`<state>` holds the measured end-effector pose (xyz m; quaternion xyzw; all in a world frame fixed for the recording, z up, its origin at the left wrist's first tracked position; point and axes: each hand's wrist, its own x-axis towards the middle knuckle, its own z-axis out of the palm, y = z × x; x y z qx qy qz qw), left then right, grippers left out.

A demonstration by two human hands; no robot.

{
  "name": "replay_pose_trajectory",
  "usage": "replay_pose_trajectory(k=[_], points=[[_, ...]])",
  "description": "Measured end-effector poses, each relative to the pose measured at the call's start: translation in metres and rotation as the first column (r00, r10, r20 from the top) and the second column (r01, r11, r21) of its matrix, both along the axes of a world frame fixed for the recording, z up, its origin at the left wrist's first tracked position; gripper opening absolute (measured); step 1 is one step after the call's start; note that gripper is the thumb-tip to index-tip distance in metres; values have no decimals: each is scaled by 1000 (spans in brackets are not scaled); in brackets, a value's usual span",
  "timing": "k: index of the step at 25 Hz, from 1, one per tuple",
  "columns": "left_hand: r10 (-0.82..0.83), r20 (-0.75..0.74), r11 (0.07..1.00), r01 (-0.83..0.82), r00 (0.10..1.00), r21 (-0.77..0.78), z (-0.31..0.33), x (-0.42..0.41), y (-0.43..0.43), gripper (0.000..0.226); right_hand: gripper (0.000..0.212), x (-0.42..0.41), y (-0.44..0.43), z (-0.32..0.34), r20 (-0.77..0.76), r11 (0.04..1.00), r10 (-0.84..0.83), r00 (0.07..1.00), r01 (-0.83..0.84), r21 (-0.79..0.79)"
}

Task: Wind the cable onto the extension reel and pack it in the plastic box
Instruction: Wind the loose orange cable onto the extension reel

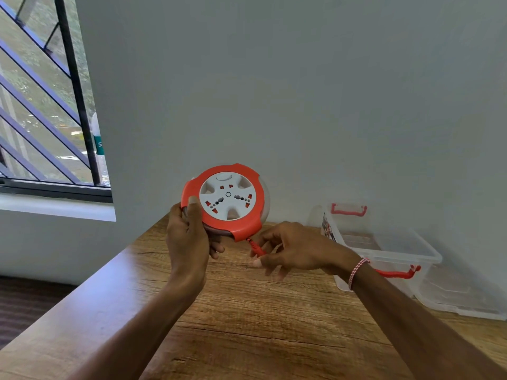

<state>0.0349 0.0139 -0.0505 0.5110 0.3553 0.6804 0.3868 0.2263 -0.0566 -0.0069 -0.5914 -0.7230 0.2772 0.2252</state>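
A round extension reel (227, 200) with an orange rim and a white socket face is held up above the wooden table (247, 311), its face tilted toward me. My left hand (189, 237) grips its lower left edge, thumb on the orange rim. Just under the reel, my right hand (288, 249) pinches the red plug end of the cable (254, 246) that sticks out of the reel's bottom. The rest of the cable is out of sight. A clear plastic box (384, 250) with red handles stands open at the right, by the wall.
A clear lid (461, 294) lies flat to the right of the box. The grey wall runs along the table's far edge. A barred window (46, 100) is at the upper left, and the table's left edge drops to a dark floor.
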Motion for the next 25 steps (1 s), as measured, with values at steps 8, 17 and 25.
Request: replay_pose_trajectory(k=[8, 17, 25], points=[[69, -103, 995, -61, 992, 74, 4, -2, -5, 40, 32, 5, -2, 7, -30, 998, -59, 998, 60, 32], [42, -137, 994, -27, 990, 109, 1, 3, -9, 33, 43, 11, 0, 10, 81, 999, -32, 996, 32, 5], [12, -165, 990, 12, 986, 140, 1, 4, -12, 44, 19, 19, -16, 49, 236, 729, -363, 901, 117, 674]])
